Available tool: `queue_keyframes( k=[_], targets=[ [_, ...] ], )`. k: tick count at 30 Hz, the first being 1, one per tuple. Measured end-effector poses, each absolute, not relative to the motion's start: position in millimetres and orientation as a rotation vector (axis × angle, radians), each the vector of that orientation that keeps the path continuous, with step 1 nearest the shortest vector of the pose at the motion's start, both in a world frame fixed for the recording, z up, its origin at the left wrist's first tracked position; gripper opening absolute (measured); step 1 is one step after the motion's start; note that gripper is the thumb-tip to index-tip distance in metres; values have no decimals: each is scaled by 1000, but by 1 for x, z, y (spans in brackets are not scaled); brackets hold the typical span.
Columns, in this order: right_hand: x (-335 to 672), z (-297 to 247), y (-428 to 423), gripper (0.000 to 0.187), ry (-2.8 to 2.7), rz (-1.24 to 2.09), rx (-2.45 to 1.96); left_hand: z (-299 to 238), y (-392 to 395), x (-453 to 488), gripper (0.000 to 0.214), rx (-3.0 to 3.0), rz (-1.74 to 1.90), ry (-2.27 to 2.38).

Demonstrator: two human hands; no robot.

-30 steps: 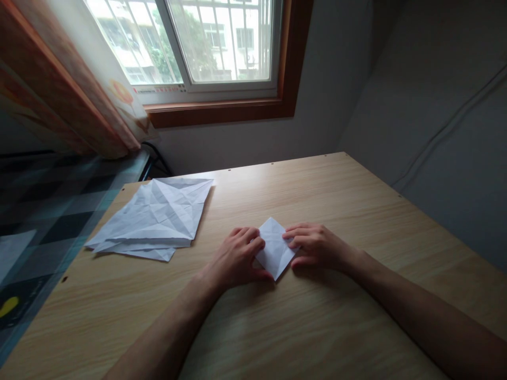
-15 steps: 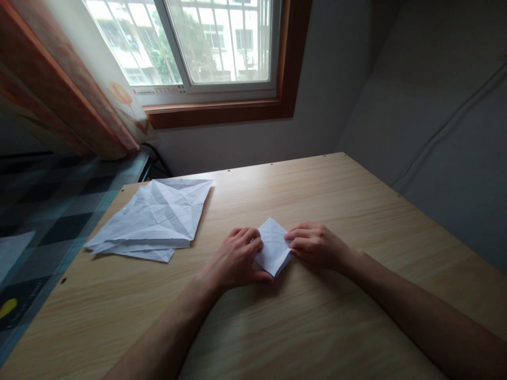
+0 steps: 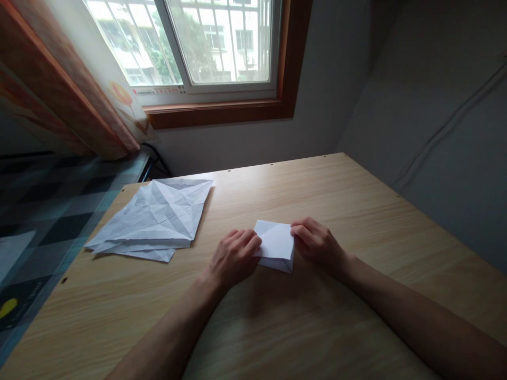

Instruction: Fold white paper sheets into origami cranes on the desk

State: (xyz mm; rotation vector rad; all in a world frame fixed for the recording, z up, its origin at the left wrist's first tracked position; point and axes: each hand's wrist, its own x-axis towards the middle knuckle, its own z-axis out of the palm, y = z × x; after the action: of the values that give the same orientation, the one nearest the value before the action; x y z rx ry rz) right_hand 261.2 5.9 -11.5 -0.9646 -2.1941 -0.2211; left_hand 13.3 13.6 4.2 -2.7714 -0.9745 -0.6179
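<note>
A small folded sheet of white paper (image 3: 274,240) is held between my two hands over the wooden table, with its layers parted along the near edge. My left hand (image 3: 237,257) pinches its left side, fingers curled and the thumb mostly hidden. At the upper right corner, my right hand (image 3: 317,241) grips the paper between thumb and fingertips. Off to the left lies a pile of creased white paper sheets (image 3: 166,208), apart from both hands.
The wooden tabletop (image 3: 340,316) has small dark holes along its edges. A checked cloth (image 3: 75,227) covers a surface on the left, below an orange curtain (image 3: 79,84). Behind the table are a wall and a barred window (image 3: 225,47).
The folded paper has turned from a diamond pose to a squarer one, and its near edge now gapes. My right fingers have moved to its upper corner and curled tighter.
</note>
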Motion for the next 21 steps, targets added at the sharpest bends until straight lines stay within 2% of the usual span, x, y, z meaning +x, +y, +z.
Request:
queue_keyframes(
  k=[3, 8, 13, 17, 21],
  targets=[
    [256, -9, 2, 13, -2098, -324, -960, 3, 12, 15, 21, -2672, -650, -963],
    [242, 0, -12, 16, -2305, -297, -767, 4, 9, 19, 20, -2597, -749, -952],
    [242, 3, -21, 8, -2038, -349, -843, 0, 8, 18, 12, -2537, -850, -1084],
    [238, 0, -16, 8, -2206, -320, -609, -2, 7, 19, 10, -2537, -900, -1093],
    [228, -10, -8, 12, -2386, -177, -759, 1, 5, 23, 18, -2519, -964, -1012]
  ],
)
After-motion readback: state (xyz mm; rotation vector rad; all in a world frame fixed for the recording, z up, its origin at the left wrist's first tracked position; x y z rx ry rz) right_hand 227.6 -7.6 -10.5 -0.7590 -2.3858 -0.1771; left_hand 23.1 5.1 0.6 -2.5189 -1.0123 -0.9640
